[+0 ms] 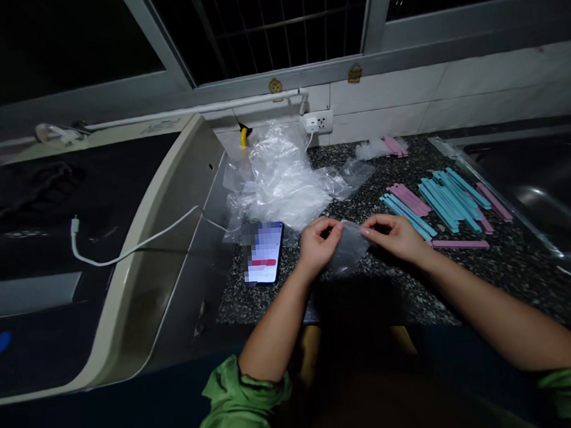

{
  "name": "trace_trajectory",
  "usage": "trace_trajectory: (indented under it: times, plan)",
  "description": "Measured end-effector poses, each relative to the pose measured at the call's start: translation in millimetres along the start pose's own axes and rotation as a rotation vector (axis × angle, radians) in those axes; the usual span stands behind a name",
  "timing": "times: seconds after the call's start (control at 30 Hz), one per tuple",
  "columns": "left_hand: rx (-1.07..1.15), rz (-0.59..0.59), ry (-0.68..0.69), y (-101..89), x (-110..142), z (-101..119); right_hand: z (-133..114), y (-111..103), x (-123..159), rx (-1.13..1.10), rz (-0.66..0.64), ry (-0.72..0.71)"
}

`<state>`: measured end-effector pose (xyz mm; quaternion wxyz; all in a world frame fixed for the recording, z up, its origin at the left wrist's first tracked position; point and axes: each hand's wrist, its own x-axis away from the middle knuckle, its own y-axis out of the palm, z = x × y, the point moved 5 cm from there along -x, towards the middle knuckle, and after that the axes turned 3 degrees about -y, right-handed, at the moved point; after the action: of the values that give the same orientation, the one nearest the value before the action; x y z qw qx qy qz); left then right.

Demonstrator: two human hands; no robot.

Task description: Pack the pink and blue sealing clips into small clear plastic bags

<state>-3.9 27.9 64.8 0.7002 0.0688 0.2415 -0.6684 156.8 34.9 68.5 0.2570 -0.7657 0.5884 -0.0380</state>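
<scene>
My left hand [317, 243] and my right hand [397, 235] both pinch the top edge of a small clear plastic bag [348, 247], holding it just above the dark speckled countertop [369, 293]. The fingers of both hands are closed on the bag's rim. To the right of my right hand lie several blue sticks [443, 199] and pink sticks [409, 199] in a loose spread. One pink stick [460, 245] lies alone close to my right wrist.
A heap of clear plastic bags [283, 178] lies behind my hands. A lit phone [265, 252] rests left of them. A white cable [136, 245] crosses a pale appliance lid on the left. A steel sink [538, 190] is at right, a wall socket [317, 122] behind.
</scene>
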Motion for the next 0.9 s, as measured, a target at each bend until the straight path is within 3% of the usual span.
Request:
trace_trajectory:
  times: [0.23, 0.37, 0.63, 0.9]
  plan:
    - [0.123, 0.063, -0.237, -3.8, 1, -9, 2, -1, 0, -0.030, 0.001, 0.022]
    - [0.170, 0.137, -0.307, -7.6, 1, -11, 7, 10, 2, -0.053, -0.069, 0.044]
    - [0.196, 0.198, -0.331, -11.1, 2, -14, 12, 28, 8, -0.091, -0.128, 0.020]
    - [0.229, 0.166, -0.323, -10.3, 3, -12, 12, 25, 9, -0.034, -0.086, -0.005]
